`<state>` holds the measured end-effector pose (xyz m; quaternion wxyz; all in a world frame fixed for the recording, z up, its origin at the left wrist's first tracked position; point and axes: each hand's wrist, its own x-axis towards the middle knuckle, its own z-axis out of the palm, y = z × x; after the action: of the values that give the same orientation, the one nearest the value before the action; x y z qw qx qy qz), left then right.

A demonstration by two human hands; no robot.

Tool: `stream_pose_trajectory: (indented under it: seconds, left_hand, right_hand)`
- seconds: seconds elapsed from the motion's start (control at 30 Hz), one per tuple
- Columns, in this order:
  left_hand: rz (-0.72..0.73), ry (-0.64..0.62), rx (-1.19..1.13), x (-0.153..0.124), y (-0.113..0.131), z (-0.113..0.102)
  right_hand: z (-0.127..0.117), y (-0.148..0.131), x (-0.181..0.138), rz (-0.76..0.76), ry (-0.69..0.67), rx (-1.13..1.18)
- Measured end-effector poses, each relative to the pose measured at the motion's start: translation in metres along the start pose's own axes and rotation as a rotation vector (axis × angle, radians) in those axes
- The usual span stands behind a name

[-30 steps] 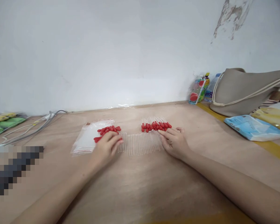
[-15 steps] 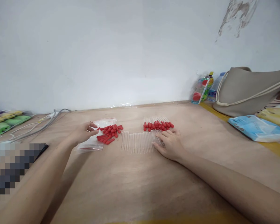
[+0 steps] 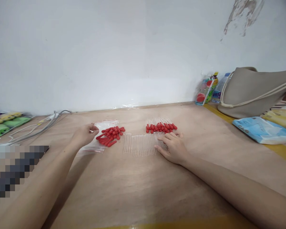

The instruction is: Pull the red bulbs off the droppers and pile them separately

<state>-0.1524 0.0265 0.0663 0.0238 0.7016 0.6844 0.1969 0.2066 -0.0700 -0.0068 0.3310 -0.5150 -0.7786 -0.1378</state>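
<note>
Red rubber bulbs lie in a loose pile on a clear zip bag. Just left of the pile is my left hand, its fingers loosely curled with a gap at the thumb and no bulb visible in them. A row of clear, thin glass tubes lies side by side in the middle. My right hand rests at the right end of that row, thumb and fingers apart, its fingertips on the tubes. Behind it lie several droppers, clear tubes with red bulbs on their near ends.
Grey cables and a pack of green and yellow rolls lie at the left, near a blurred-out dark object. Drink bottles, a grey bag and a blue packet stand or lie at the right.
My left hand has drawn its fingers in a little beside the pile. A bulb near its fingertips has shifted toward me. My right hand has stayed in place.
</note>
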Motion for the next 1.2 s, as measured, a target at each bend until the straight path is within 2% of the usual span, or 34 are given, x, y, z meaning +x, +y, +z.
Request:
stream_pose_trajectory:
  seconds: [0.07,0.1,0.13,0.2,0.27,0.33,0.4,0.57,0.7,0.83,0.97,1.03,1.1,1.2]
  left_hand:
    - [0.096,0.186,0.051,-0.010,0.021,0.000]
    - [0.186,0.251,0.041,-0.016,0.034,0.002]
    - [0.291,0.267,0.019,-0.022,0.048,0.007]
    - [0.468,0.190,-0.025,-0.032,0.078,0.021]
    - [0.566,0.106,-0.034,-0.036,0.107,0.040]
    - [0.578,0.082,-0.015,-0.032,0.132,0.058]
    - [0.524,0.051,0.023,-0.024,0.153,0.072]
    - [0.384,-0.029,0.126,-0.003,0.182,0.092]
    - [0.364,-0.031,0.143,0.002,0.189,0.098]
    - [0.370,0.001,0.142,-0.005,0.185,0.091]
    - [0.479,0.030,0.120,-0.030,0.159,0.072]
    - [0.616,0.050,0.106,-0.048,0.139,0.064]
    - [0.737,0.086,0.103,-0.066,0.121,0.060]
    - [0.818,0.160,0.134,-0.087,0.103,0.059]
  right_hand:
    - [-0.001,0.000,0.001,0.011,-0.007,0.025]
    - [-0.001,0.000,0.001,0.017,-0.008,0.040]
    - [-0.001,0.000,0.001,0.023,-0.007,0.055]
    - [-0.002,0.001,0.001,0.031,0.006,0.083]
    - [-0.003,0.003,0.000,0.041,0.036,0.101]
    - [-0.005,0.005,-0.001,0.049,0.072,0.107]
    - [-0.006,0.008,-0.002,0.066,0.101,0.097]
    - [-0.008,0.011,-0.001,0.125,0.108,0.082]
    - [-0.008,0.011,0.000,0.113,0.120,0.071]
    - [-0.007,0.011,-0.001,0.117,0.124,0.073]
    - [-0.004,0.014,-0.001,0.150,0.187,0.134]
    - [-0.003,0.014,-0.001,0.126,0.243,0.171]
    - [-0.005,0.014,-0.001,0.062,0.273,0.188]
    - [-0.009,0.010,-0.001,-0.094,0.234,0.170]
